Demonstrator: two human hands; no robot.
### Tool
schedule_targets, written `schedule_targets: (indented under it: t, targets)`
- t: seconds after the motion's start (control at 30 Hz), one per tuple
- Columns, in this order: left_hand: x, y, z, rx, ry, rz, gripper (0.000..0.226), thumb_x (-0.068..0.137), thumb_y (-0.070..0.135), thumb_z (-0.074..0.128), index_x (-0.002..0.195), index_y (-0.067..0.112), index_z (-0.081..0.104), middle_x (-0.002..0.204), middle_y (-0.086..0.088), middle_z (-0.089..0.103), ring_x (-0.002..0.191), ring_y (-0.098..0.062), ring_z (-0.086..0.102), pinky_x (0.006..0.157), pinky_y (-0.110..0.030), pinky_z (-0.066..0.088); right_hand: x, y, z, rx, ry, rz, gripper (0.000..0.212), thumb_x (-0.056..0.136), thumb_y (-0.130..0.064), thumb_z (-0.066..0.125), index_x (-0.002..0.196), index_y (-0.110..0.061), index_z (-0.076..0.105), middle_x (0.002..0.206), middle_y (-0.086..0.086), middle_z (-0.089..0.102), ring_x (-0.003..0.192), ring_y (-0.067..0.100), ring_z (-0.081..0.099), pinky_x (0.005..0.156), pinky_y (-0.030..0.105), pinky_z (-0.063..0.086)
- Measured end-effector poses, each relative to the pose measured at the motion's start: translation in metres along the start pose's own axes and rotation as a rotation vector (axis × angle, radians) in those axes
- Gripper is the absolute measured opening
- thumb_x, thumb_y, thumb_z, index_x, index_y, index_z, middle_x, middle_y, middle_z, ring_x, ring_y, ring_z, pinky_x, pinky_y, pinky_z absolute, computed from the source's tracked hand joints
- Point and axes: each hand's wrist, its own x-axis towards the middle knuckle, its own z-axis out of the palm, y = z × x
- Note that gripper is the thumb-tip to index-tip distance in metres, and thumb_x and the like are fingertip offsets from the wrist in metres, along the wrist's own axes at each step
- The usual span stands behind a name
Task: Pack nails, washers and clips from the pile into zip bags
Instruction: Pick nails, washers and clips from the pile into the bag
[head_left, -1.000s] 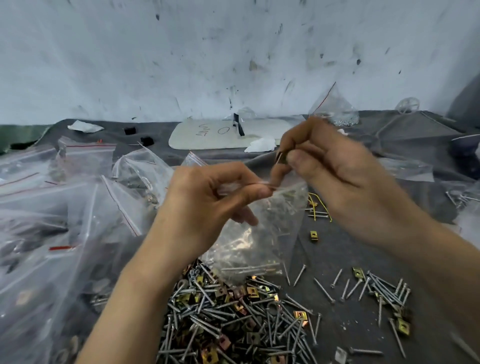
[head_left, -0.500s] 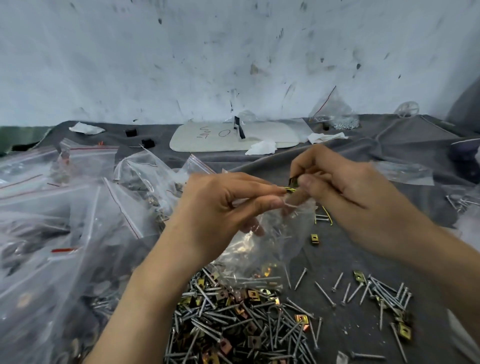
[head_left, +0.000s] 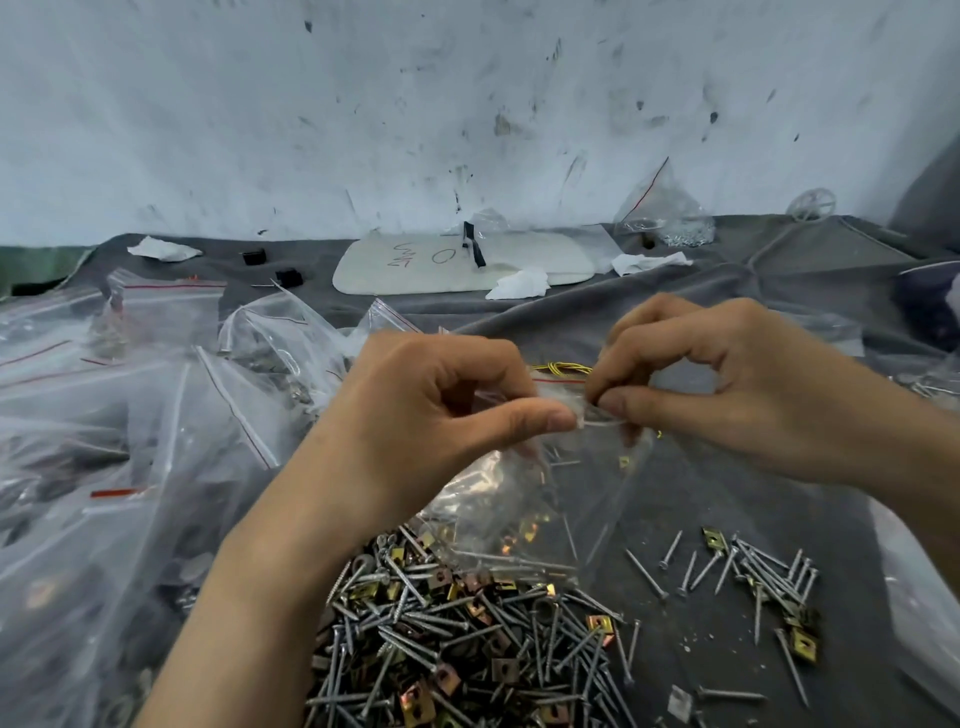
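A cloth-covered counter (head_left: 727, 519) is seen, its left side heaped with filled bags (head_left: 104, 441). A pile (head_left: 467, 639) of nails, washers and clips is spread at the near middle. Just above it a clear zip bag (head_left: 524, 499) is held up, with some hardware inside. Its red-lined mouth is pinched by the left hand (head_left: 436, 415) and the right hand (head_left: 727, 395), thumbs pressed to forefingers.

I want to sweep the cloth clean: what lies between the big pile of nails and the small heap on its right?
A few loose nails lie there on grey cloth; the head view shows it.
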Motion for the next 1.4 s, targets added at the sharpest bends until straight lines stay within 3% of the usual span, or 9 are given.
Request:
schedule_targets:
  t: [0.23, 0.3, 0.5, 0.57, 0.67, 0.77, 0.93, 1.17, 1.4]
  targets:
    - [0.0, 0.007, -0.001, 0.113, 0.022, 0.055, 0.023, 0.074, 0.046, 0.071, 0.069, 0.024, 0.072, 0.066, 0.011, 0.071, 0.061, -0.003, 0.068, 0.057, -0.017, 0.053, -0.002, 0.006, -0.001, 0.16, -0.012, 0.014, 0.014, 0.078, -0.034, 0.068, 0.085, -0.022, 0.072, 0.078, -0.001, 0.072, 0.076, 0.008, 0.069, 0.079, 0.014, 0.045]
    - [0.0, 0.007, -0.002, 0.119, 0.03, 0.052, 0.027, 0.074, 0.05, 0.073, 0.069, 0.024, 0.072, 0.067, 0.012, 0.071, 0.062, -0.004, 0.069, 0.058, -0.02, 0.054, -0.003, 0.004, 0.001, 0.211, 0.028, 0.016, 0.017, 0.077, -0.033, 0.068, 0.089, -0.021, 0.07, 0.08, -0.003, 0.073, 0.077, 0.008, 0.07, 0.077, 0.015, 0.048]
    - [-0.002, 0.004, -0.01, 0.046, 0.199, -0.004, 0.024, 0.077, 0.049, 0.069, 0.073, 0.026, 0.071, 0.066, 0.012, 0.071, 0.062, -0.003, 0.069, 0.06, -0.015, 0.054, -0.007, 0.017, 0.02, 0.42, 0.624, 0.126, 0.016, 0.085, -0.006, 0.064, 0.088, -0.021, 0.065, 0.074, -0.008, 0.072, 0.07, 0.003, 0.067, 0.071, 0.014, 0.053]
    - [-0.002, 0.002, -0.011, 0.03, 0.244, -0.043, 0.028, 0.073, 0.053, 0.065, 0.072, 0.026, 0.07, 0.065, 0.013, 0.071, 0.062, -0.002, 0.069, 0.061, -0.013, 0.054, -0.013, 0.021, 0.036, 0.283, 0.474, 0.26, 0.024, 0.084, -0.002, 0.065, 0.08, -0.025, 0.065, 0.067, -0.009, 0.069, 0.061, 0.0, 0.061, 0.063, 0.014, 0.051]
    - [-0.001, -0.002, -0.014, 0.054, 0.291, -0.094, 0.031, 0.071, 0.057, 0.064, 0.072, 0.026, 0.07, 0.064, 0.012, 0.071, 0.06, -0.002, 0.069, 0.06, -0.019, 0.056, -0.022, 0.022, 0.07, 0.091, -0.002, 0.328, 0.017, 0.083, -0.013, 0.071, 0.078, -0.029, 0.068, 0.07, -0.013, 0.067, 0.07, -0.004, 0.061, 0.067, 0.009, 0.045]
    - [-0.001, -0.005, -0.016, 0.055, 0.316, -0.116, 0.029, 0.074, 0.056, 0.068, 0.075, 0.027, 0.07, 0.066, 0.01, 0.072, 0.061, -0.005, 0.07, 0.065, -0.029, 0.058, -0.027, 0.023, 0.102, -0.066, -0.211, 0.255, 0.014, 0.086, -0.024, 0.068, 0.099, -0.027, 0.072, 0.091, -0.013, 0.065, 0.085, -0.002, 0.057, 0.076, 0.009, 0.042]
    - [-0.002, -0.006, -0.017, 0.06, 0.309, -0.126, 0.028, 0.073, 0.056, 0.067, 0.078, 0.028, 0.07, 0.066, 0.01, 0.072, 0.062, -0.004, 0.07, 0.063, -0.023, 0.058, -0.024, 0.024, 0.122, -0.075, -0.196, 0.23, 0.02, 0.084, -0.031, 0.069, 0.103, -0.026, 0.068, 0.102, -0.008, 0.061, 0.096, 0.01, 0.056, 0.086, 0.03, 0.047]
    - [-0.001, -0.005, -0.014, 0.076, 0.268, -0.114, 0.03, 0.073, 0.058, 0.065, 0.081, 0.029, 0.07, 0.067, 0.01, 0.072, 0.064, -0.006, 0.07, 0.067, -0.032, 0.059, -0.032, 0.026, 0.12, 0.107, -0.066, 0.269, 0.017, 0.078, -0.012, 0.071, 0.081, -0.023, 0.059, 0.072, -0.012, 0.058, 0.066, -0.001, 0.055, 0.062, 0.01, 0.041]
    - [-0.002, -0.002, -0.01, 0.082, 0.244, -0.097, 0.024, 0.075, 0.049, 0.066, 0.072, 0.025, 0.07, 0.064, 0.008, 0.071, 0.062, -0.005, 0.07, 0.066, -0.035, 0.057, -0.035, 0.026, 0.093, 0.378, 0.009, 0.306, 0.02, 0.084, -0.007, 0.069, 0.081, -0.023, 0.057, 0.077, -0.006, 0.066, 0.071, 0.006, 0.061, 0.067, 0.017, 0.046]
